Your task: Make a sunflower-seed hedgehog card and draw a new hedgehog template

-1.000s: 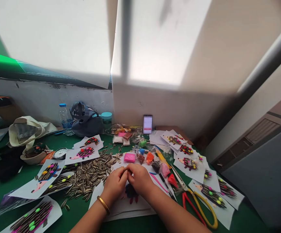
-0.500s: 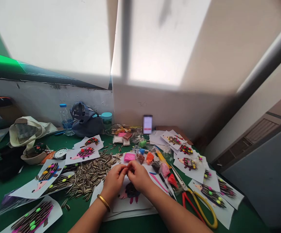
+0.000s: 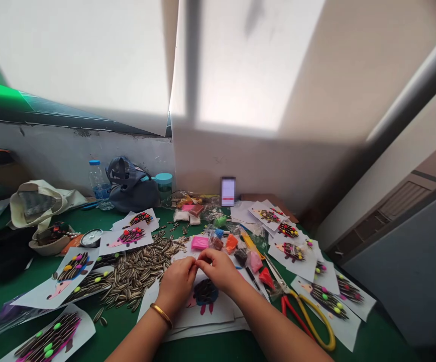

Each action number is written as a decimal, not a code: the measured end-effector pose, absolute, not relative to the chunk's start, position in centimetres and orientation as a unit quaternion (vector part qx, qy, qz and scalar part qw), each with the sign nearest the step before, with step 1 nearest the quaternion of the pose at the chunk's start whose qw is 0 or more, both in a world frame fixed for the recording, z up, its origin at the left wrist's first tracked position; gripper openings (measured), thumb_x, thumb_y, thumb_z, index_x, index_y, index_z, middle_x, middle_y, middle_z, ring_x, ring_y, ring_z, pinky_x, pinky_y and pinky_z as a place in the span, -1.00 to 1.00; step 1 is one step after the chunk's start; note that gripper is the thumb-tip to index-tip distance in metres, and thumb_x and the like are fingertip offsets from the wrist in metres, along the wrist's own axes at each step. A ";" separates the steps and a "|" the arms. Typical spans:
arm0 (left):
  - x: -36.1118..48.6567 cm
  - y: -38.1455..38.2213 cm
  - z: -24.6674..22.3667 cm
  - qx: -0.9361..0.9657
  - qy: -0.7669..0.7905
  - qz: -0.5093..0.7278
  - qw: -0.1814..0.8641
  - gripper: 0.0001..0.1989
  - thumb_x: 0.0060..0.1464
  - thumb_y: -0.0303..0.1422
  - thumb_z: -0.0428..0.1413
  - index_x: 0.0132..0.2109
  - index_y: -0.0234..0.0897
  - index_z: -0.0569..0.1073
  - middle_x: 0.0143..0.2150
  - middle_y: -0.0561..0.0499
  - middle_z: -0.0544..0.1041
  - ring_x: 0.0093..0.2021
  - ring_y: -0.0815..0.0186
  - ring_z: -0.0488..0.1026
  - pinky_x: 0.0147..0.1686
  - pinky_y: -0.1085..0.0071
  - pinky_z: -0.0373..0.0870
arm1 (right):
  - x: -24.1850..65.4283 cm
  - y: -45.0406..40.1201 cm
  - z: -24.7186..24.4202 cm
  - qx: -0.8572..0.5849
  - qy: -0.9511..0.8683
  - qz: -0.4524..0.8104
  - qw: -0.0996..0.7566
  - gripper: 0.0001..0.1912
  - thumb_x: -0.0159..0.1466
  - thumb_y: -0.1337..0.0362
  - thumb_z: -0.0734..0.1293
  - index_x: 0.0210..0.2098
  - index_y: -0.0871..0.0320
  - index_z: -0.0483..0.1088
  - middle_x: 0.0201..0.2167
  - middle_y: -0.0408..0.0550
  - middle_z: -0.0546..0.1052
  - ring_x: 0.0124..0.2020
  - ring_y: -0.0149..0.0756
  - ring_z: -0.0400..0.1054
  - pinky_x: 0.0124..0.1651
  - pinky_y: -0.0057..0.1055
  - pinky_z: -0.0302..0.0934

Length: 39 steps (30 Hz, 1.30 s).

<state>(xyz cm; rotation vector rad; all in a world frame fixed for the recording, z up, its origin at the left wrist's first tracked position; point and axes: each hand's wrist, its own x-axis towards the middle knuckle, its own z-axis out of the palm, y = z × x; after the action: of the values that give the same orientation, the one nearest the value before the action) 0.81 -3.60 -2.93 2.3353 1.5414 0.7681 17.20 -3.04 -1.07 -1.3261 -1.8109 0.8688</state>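
Just above a dark-blue, pink-faced hedgehog picture [image 3: 205, 292] on white paper, the left hand [image 3: 177, 280] and right hand [image 3: 217, 271] meet, each with its fingers pinched closed; whether they grip anything, I cannot tell. Left of the hedgehog picture is a heap of striped sunflower seeds [image 3: 137, 269]; beyond it, a bright pink, block-shaped packet [image 3: 200, 243]; to its right, metal scissors with a yellow loop handle [image 3: 285, 288].

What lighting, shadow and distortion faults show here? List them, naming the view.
Head view: a bright patch on the pale wall covering, flanked by soft-edged shadows; phone screen pixelated; grey panel dim and slanting, perhaps wide-angle stretch; detail between left hand and right hand too small to make out.
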 end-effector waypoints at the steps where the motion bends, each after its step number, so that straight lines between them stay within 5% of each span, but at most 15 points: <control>1: 0.8 -3.6 -3.0 0.799 0.523 0.269 0.124 -0.76 0.26 -0.32 -0.08 -0.23 -0.22 0.47 -0.29 -0.04 0.58 -0.25 0.18 0.48 -0.23 0.31 0.32 | 17.2 -3.0 -1.2 -0.516 -0.699 0.339 0.361 -0.94 0.20 0.28 0.35 -0.37 0.11 0.48 -0.41 -0.17 0.54 -0.36 -0.34 0.38 -0.31 -0.47 0.14; 16: 0.0 -2.6 -3.8 0.739 0.520 0.348 0.248 -0.82 0.14 -0.27 0.07 -0.21 -0.15 0.56 -0.21 0.03 0.62 -0.18 0.22 0.51 -0.15 0.33 0.40 | 17.5 -2.2 -2.7 -0.513 -0.681 0.355 0.384 -0.90 0.15 0.40 0.31 -0.39 0.13 0.48 -0.45 -0.19 0.51 -0.41 -0.37 0.35 -0.35 -0.49 0.14; 39: 0.2 -2.9 -3.2 0.765 0.505 0.357 0.179 -0.83 0.11 -0.37 0.04 -0.24 -0.17 0.54 -0.25 0.01 0.59 -0.19 0.22 0.51 -0.14 0.30 0.42 | 17.4 -2.2 -2.5 -0.488 -0.704 0.361 0.368 -0.91 0.19 0.35 0.35 -0.30 0.12 0.51 -0.37 -0.17 0.55 -0.34 -0.36 0.38 -0.30 -0.50 0.18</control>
<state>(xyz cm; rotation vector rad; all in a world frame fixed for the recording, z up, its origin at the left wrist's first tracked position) 0.25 -2.85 -3.18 2.1643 1.4268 1.0102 17.39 -2.20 -2.47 -1.2538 -1.8070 0.9273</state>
